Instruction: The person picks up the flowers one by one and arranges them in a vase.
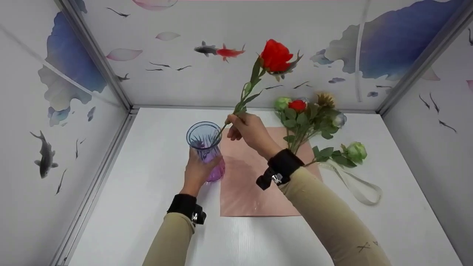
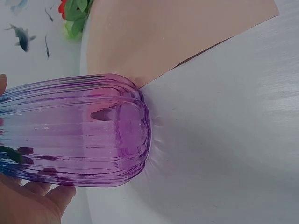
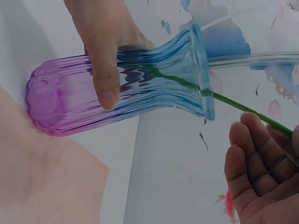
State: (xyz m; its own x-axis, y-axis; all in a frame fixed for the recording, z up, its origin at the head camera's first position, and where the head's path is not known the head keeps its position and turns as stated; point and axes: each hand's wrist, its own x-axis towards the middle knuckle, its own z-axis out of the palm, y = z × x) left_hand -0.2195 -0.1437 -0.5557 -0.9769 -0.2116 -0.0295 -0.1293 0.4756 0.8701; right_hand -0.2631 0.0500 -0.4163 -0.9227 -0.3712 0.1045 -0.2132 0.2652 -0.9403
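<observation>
Red flower (image 1: 276, 55) slants up and away from the glass vase (image 1: 206, 152), the lower end of its stem (image 3: 233, 103) inside the vase's neck. The right hand (image 1: 251, 132) pinches that stem between thumb and fingertips, its other fingers loosely bent. The left hand (image 1: 196, 171) grips the vase, thumb on one side and fingers curled round the other, beside a pink sheet (image 1: 255, 188). Farther right lie a bunch of flowers (image 1: 305, 122), a green flower (image 1: 356, 152) and a white ribbon (image 1: 354, 192).

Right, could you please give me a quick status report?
Left hand grips glass vase; right hand pinches stem of red flower. Stem's lower end inside vase. No obstruction seen.
</observation>
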